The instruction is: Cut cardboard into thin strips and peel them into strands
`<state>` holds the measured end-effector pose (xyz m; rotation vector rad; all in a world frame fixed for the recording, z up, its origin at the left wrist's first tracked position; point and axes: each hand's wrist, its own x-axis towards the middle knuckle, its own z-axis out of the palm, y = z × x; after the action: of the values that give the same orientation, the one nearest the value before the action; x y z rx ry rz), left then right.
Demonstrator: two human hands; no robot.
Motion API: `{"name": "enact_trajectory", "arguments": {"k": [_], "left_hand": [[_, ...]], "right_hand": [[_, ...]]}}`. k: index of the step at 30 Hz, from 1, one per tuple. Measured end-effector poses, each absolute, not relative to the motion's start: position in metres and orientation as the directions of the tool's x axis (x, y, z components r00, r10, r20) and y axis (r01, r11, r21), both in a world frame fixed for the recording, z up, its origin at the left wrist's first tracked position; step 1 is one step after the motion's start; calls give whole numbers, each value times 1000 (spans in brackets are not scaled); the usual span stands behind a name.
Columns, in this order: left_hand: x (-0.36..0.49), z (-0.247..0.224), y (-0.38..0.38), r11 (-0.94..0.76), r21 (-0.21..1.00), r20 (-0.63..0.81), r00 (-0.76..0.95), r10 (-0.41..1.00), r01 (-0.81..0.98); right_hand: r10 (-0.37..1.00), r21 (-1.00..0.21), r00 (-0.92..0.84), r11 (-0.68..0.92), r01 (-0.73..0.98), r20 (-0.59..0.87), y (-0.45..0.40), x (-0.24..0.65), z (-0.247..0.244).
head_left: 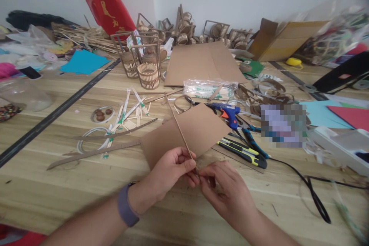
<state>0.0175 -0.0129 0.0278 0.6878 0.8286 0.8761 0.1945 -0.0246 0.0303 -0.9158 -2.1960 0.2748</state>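
Note:
A thin brown cardboard strip slants up and away from my hands, seen nearly edge-on. My left hand pinches it between thumb and fingers, a dark-banded watch strap on that wrist. Close beside it, my right hand has thumb and forefinger closed on the strip's near end. Under and beyond the strip lies a piece of brown cardboard. Right of the cardboard rest a yellow-and-black utility knife and a blue hot glue gun.
Small slatted baskets stand behind cut wooden sticks. Rolls of tape and loose cardboard strips lie left. A large cardboard sheet and packaged sticks are farther back. A black cable loops at right.

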Motion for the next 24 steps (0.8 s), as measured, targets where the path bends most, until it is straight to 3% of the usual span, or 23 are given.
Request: {"name": "enact_trajectory", "arguments": {"k": [15,24], "left_hand": [[20,26,-18,448,825,-326,358,875,-344],[19,27,-16,459,823,-320,393,862,-334]], "right_hand": [[659,-359,-498,739,571,564,-23,191,35],[696,-412,-496,713,568,520,-22,192,36]]}}
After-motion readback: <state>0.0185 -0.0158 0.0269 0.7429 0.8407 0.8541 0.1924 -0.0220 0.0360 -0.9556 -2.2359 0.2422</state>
